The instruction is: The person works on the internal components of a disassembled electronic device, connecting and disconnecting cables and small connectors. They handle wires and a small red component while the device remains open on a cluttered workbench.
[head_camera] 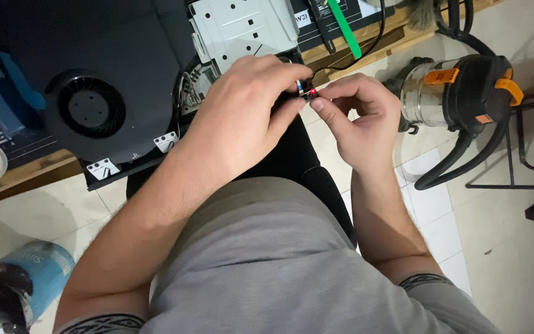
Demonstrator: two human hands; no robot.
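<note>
My left hand (242, 111) and my right hand (360, 120) meet above my lap, fingertips pinched together on a small dark part with a red spot and a metal band (308, 91). Most of the part is hidden by my fingers. Just beyond my hands lies an opened black console (94, 55) with a round fan (86, 108) and a grey metal shield plate (242, 28) on a wooden bench edge (26, 176).
A steel and black canister vacuum (458, 93) with orange clips and a thick hose stands on the tiled floor at right. A green tool (344, 28) and a black cable lie on the bench. A blue-wrapped roll (38, 275) sits at lower left.
</note>
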